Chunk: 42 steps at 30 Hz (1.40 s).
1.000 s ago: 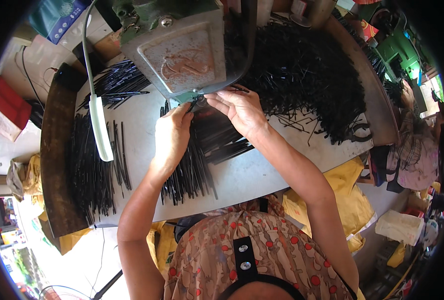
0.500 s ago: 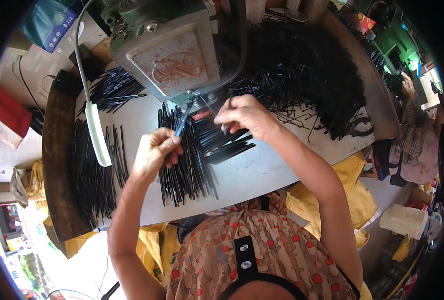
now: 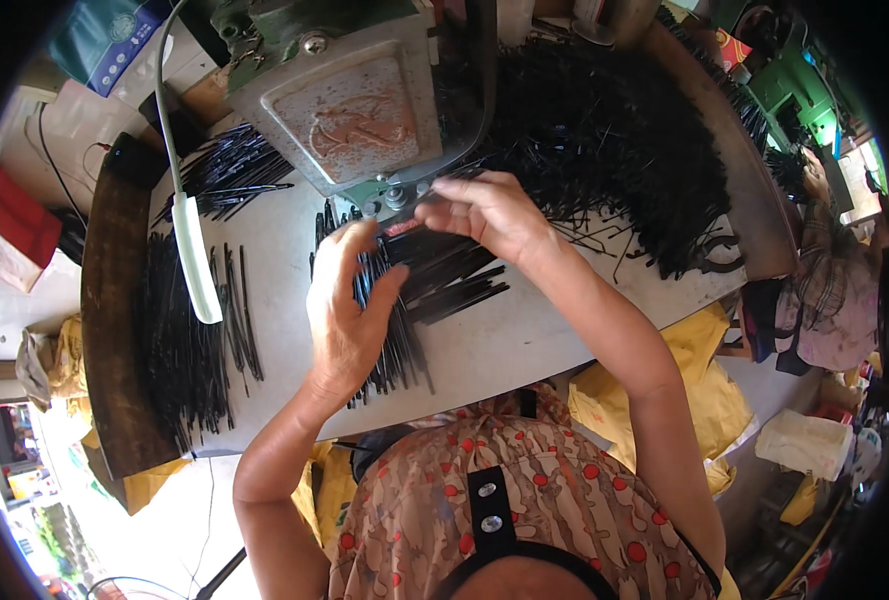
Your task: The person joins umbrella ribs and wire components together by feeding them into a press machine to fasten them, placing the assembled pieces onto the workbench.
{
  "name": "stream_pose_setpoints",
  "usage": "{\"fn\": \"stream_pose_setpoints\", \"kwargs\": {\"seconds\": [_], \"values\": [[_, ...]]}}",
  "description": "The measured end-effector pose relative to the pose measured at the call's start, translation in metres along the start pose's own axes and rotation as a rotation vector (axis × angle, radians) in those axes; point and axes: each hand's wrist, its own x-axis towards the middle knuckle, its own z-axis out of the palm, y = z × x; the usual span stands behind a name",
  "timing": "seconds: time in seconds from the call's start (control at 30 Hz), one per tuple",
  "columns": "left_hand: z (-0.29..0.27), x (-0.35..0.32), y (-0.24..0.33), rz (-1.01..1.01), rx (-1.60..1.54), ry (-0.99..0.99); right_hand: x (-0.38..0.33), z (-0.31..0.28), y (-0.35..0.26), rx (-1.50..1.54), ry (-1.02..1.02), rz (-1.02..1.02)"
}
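Two hands work a green machine (image 3: 364, 110): the right hand (image 3: 484, 212) has moved in, fingers pinching black strips at its foot; the left hand (image 3: 349, 310), drawn back, presses the strips (image 3: 404, 300) flat on the bench (image 3: 524, 340).

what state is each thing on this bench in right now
left hand: palm down, pressing on the bundle of black strips
right hand: fingers pinched at the press machine
big black pile: loose, tangled
sorted strips: lying in rows
lamp: cannot tell if lit
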Motion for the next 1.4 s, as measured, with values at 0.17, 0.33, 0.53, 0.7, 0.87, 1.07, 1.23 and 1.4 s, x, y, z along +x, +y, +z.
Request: {"fn": "stream_pose_setpoints", "kwargs": {"seconds": [0.17,0.33,0.53,0.7,0.87,1.07,1.23,1.4], "values": [[0.014,0.021,-0.012,-0.826,-1.02,-0.199,0.01,-0.012,0.001,0.149,0.083,-0.075],[0.017,0.047,-0.046,-0.876,-1.236,0.023,0.012,-0.001,0.001,0.168,0.052,-0.095],[0.024,0.054,-0.053,-0.811,-1.207,0.083,0.016,-0.003,0.005,0.158,0.06,-0.129],[0.022,0.054,-0.052,-0.817,-1.183,0.11,0.015,0.003,0.005,0.157,0.08,-0.142],[0.021,0.051,-0.057,-0.777,-1.179,0.116,0.016,0.006,0.007,0.186,0.07,-0.135],[0.032,0.051,-0.06,-0.787,-1.341,0.004,0.006,-0.008,0.011,0.209,0.049,-0.166],[0.021,0.047,-0.069,-0.806,-1.19,0.095,-0.029,-0.021,-0.007,-0.354,0.028,-0.105],[0.014,0.056,-0.066,-0.805,-1.217,-0.102,-0.116,-0.061,-0.069,-1.469,-0.125,-0.401]]}}
